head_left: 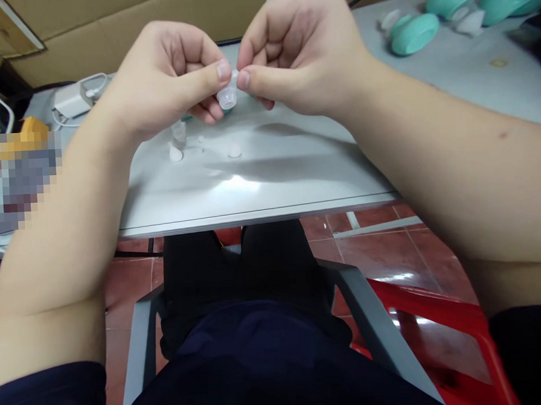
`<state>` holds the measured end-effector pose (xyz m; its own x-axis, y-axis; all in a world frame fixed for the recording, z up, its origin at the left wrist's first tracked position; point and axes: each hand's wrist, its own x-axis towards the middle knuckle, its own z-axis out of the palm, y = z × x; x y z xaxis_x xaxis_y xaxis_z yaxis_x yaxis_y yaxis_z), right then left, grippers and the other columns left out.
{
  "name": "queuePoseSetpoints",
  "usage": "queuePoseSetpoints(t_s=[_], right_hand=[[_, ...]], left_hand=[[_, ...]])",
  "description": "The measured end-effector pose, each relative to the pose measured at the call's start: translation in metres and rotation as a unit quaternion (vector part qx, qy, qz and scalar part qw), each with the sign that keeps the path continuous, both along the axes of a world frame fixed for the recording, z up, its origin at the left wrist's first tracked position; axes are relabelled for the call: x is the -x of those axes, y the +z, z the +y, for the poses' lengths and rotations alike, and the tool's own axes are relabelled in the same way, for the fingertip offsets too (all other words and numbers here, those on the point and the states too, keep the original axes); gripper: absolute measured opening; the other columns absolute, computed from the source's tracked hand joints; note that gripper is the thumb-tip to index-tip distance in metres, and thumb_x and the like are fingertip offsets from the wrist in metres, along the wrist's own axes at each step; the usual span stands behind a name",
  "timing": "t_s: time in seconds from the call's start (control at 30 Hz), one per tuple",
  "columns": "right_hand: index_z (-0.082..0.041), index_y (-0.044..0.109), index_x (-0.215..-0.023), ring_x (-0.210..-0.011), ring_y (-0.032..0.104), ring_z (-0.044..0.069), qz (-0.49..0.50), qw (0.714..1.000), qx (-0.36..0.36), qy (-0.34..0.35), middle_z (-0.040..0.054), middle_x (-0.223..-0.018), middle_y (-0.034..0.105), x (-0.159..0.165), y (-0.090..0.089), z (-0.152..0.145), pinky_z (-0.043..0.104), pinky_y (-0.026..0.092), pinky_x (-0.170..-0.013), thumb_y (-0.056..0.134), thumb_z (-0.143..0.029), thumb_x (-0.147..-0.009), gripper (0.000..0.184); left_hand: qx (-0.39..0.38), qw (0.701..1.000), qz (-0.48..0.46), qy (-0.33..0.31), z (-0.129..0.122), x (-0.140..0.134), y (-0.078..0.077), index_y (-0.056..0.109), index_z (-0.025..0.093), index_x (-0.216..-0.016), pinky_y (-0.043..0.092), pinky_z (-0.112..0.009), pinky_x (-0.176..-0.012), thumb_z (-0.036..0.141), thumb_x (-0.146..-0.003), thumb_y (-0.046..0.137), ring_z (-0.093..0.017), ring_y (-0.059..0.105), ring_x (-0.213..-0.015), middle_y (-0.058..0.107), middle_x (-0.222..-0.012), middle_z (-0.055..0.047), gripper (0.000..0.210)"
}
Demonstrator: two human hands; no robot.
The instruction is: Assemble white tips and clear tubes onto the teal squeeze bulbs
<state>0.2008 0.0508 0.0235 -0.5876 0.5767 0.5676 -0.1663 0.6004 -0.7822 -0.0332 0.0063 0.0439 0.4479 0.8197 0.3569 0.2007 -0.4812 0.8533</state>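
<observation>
My left hand [184, 74] is closed, pinching a small clear plastic fitting [227, 98] with a round, ribbed open end that points down. My right hand [292, 53] meets it from the other side, thumb and forefinger pressed together at the fitting's upper edge. Both hands are raised over the white table [287, 183]. Fingers hide most of the fitting's upper part. Below my left hand lie a small white cone-like piece [176, 152], a translucent piece [179, 130] and a flat white round piece [234, 151]. A bit of green shows behind the fingers.
Several teal rounded parts [413, 33] with white pieces stand at the back right, near a tan ring [499, 63]. A white charger [72, 100] with its cable sits at the left. Cardboard [120, 29] walls the back. A red chair [444, 314] is below right.
</observation>
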Motion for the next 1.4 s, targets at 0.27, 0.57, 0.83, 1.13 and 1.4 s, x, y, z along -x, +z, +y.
queuePoseSetpoints(t_s=[0.27,0.57,0.83,1.13,1.4], right_hand=[[-0.007,0.072,-0.086,-0.057,0.059,0.001,0.008,0.999,-0.012,-0.042,-0.0037,-0.067,0.065,0.000,0.002,-0.003,0.012,0.038,-0.049,0.104,-0.023,-0.081,0.037],[-0.008,0.069,-0.089,-0.049,0.051,0.004,-0.103,0.994,0.026,0.024,-0.0045,-0.061,0.061,-0.005,0.006,-0.001,0.017,0.037,-0.048,0.074,-0.004,-0.097,0.010],[-0.011,0.062,-0.083,-0.046,0.053,0.007,-0.108,0.993,0.056,-0.004,-0.0055,-0.057,0.059,-0.003,0.007,0.006,0.020,0.042,-0.045,0.054,0.012,-0.089,0.025],[-0.008,0.078,-0.088,-0.059,0.053,-0.001,-0.268,0.961,-0.035,-0.058,-0.0050,-0.066,0.065,-0.017,0.006,0.012,0.007,0.040,-0.056,0.074,0.003,-0.085,0.012],[-0.016,0.084,-0.088,-0.059,0.053,0.004,-0.402,0.902,-0.113,-0.112,-0.0041,-0.071,0.071,-0.011,0.000,0.016,0.017,0.039,-0.054,0.085,-0.001,-0.082,0.016]], left_hand=[[0.000,0.999,-0.018,0.034,-0.005,-0.006,0.001,0.083,0.015,-0.092,0.061,-0.038,-0.071,0.053,-0.086,0.105,-0.019,0.073,-0.072,0.080,-0.084,-0.007,0.044],[-0.075,0.994,0.075,0.013,0.005,0.009,-0.003,0.087,0.027,-0.087,0.045,-0.041,-0.071,0.053,-0.085,0.101,-0.022,0.065,-0.076,0.082,-0.087,-0.006,0.029],[-0.098,0.987,0.123,0.028,0.006,0.013,-0.001,0.087,0.028,-0.084,0.048,-0.051,-0.075,0.054,-0.082,0.098,-0.027,0.064,-0.075,0.081,-0.088,-0.010,0.028],[-0.139,0.964,0.210,0.084,0.011,0.007,-0.005,0.081,0.031,-0.074,0.054,-0.050,-0.072,0.047,-0.072,0.093,-0.026,0.062,-0.070,0.077,-0.079,-0.007,0.021],[-0.173,0.947,0.261,0.077,0.010,0.002,-0.007,0.083,0.029,-0.072,0.054,-0.047,-0.083,0.033,-0.075,0.086,-0.025,0.062,-0.069,0.076,-0.076,-0.004,0.005]])
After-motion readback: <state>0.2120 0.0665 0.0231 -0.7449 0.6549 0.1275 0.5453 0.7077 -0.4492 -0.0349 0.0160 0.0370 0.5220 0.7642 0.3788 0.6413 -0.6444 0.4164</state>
